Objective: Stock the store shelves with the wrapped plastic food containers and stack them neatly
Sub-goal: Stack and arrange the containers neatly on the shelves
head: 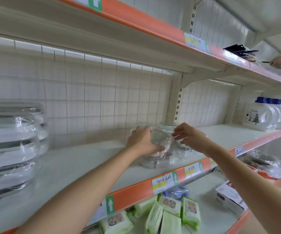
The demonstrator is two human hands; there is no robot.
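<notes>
1. The left hand (143, 142) lies spread over a wrapped round container (158, 144), fingers on its lid and thumb curled round its near side.
2. The right hand (189, 136) pinches the clear wrap at the container's right edge with thumb and fingertips.
3. The container sits on top of another wrapped one on the middle shelf (85, 159), near the front edge.
4. A tall stack (9, 149) of wrapped containers stands at the shelf's left end, well apart.
5. Clear jugs (268, 114) with blue caps stand at the right end.
6. Green packs (170, 215) lie on the shelf below.
7. Another person's hand (280, 61) shows on the top shelf, far right.
</notes>
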